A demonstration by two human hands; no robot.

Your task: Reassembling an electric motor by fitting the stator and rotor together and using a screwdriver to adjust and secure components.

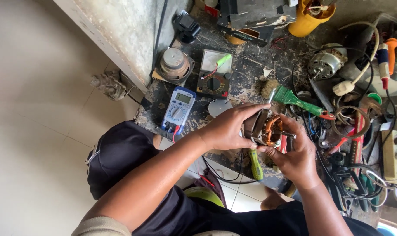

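Note:
A small electric motor with copper windings and a steel shaft is held between both hands over the cluttered workbench. My left hand grips its metal frame from the left, fingers stretched over the top. My right hand cups it from below and the right, thumb near the shaft. Just under the hands a green-handled screwdriver lies at the bench's front edge.
A blue digital multimeter with red and black leads, a dark analogue meter, a round speaker-like part, a green-handled brush, another motor, a yellow container, tangled wires, pliers and a power strip crowd the bench.

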